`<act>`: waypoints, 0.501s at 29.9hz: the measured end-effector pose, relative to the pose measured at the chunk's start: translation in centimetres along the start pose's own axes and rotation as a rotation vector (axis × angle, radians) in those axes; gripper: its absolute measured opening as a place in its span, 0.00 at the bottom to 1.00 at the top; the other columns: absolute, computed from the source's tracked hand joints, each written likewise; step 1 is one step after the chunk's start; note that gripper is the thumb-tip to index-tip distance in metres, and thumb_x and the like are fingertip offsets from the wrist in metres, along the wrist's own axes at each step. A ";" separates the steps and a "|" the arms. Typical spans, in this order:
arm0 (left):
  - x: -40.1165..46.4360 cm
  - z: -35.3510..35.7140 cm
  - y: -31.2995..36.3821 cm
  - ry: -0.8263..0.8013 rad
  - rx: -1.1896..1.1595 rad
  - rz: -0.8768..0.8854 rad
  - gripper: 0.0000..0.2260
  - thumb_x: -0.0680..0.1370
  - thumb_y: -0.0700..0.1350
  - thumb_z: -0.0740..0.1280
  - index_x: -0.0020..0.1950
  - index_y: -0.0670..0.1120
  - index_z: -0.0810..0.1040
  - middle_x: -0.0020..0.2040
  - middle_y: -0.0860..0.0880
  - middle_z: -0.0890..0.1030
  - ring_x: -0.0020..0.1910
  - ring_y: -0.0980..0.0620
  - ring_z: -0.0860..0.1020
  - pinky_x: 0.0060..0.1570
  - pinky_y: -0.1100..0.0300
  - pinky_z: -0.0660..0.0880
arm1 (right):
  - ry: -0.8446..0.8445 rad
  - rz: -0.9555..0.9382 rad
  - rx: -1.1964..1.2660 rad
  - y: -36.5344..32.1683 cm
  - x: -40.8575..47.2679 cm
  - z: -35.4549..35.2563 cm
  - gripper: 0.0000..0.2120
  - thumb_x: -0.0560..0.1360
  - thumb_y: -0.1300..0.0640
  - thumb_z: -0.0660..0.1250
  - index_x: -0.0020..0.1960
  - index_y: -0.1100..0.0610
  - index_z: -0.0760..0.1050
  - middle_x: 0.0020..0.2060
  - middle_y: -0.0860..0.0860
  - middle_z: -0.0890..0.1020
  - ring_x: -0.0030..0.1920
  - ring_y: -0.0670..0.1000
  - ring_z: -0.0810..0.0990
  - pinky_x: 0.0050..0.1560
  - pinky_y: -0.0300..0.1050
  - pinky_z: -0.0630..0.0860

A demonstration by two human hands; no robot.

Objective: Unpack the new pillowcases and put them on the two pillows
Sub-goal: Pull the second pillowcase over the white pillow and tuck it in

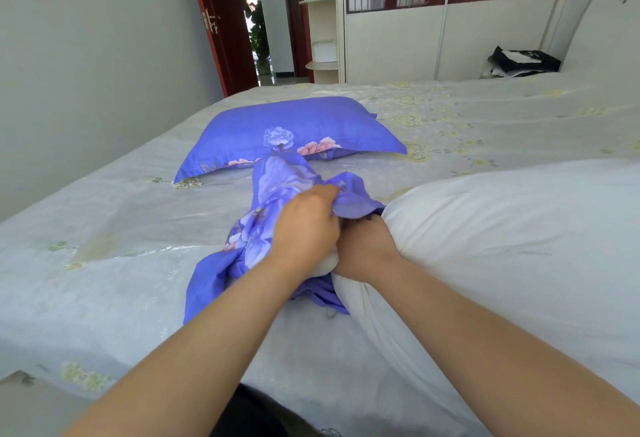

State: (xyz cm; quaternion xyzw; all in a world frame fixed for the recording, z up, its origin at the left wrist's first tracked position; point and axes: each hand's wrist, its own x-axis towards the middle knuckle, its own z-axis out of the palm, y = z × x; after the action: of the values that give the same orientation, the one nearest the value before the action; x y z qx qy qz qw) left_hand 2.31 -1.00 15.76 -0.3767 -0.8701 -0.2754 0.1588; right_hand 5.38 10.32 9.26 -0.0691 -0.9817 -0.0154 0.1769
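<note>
So halfway done by the looks of it. Left hand is pinched shut on the mouth edge of the second pillowcase, holding it open, and the right hand, touching it, is clamped on the corner of the bare white pillow, stuffing it in. Only that corner looks started; the rest of the pillow bulges off to the right of the hands. Just past the hands sits the finished pillow, already covered. Plenty of open bed left of the hands; the near edge is right below the forearms.
</note>
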 end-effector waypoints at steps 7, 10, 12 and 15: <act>-1.2 0.5 -5.3 0.125 0.149 0.031 0.17 0.71 0.33 0.63 0.57 0.45 0.78 0.53 0.45 0.77 0.49 0.40 0.76 0.40 0.49 0.74 | 0.292 0.030 -0.076 0.8 -1.6 1.6 0.33 0.57 0.49 0.74 0.56 0.59 0.66 0.35 0.52 0.77 0.35 0.56 0.77 0.38 0.48 0.70; -3.5 2.5 -5.0 0.090 0.151 -0.019 0.16 0.72 0.35 0.63 0.58 0.45 0.76 0.52 0.45 0.76 0.45 0.39 0.77 0.35 0.50 0.72 | 0.363 0.003 0.011 1.3 -1.4 0.9 0.30 0.59 0.50 0.73 0.53 0.61 0.65 0.30 0.53 0.77 0.30 0.56 0.78 0.31 0.45 0.72; -5.0 3.4 -5.0 0.136 0.158 -0.078 0.16 0.70 0.34 0.66 0.56 0.45 0.77 0.49 0.44 0.77 0.42 0.40 0.77 0.35 0.52 0.71 | 0.437 0.013 0.049 1.6 -1.4 0.6 0.27 0.61 0.48 0.70 0.53 0.61 0.66 0.29 0.53 0.78 0.28 0.56 0.78 0.28 0.42 0.70; -6.1 4.2 -4.6 0.187 0.106 -0.176 0.15 0.71 0.34 0.66 0.56 0.44 0.77 0.48 0.43 0.78 0.43 0.39 0.77 0.38 0.51 0.71 | 0.473 0.068 0.105 1.4 -1.6 0.8 0.30 0.62 0.48 0.71 0.57 0.62 0.67 0.30 0.54 0.80 0.28 0.57 0.79 0.28 0.41 0.71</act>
State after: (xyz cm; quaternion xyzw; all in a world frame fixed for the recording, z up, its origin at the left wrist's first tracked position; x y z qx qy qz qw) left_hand 2.67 -4.61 7.79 -0.2626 -0.8946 -0.2759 0.2339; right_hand 6.84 11.58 7.97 -0.0875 -0.9094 0.0256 0.4058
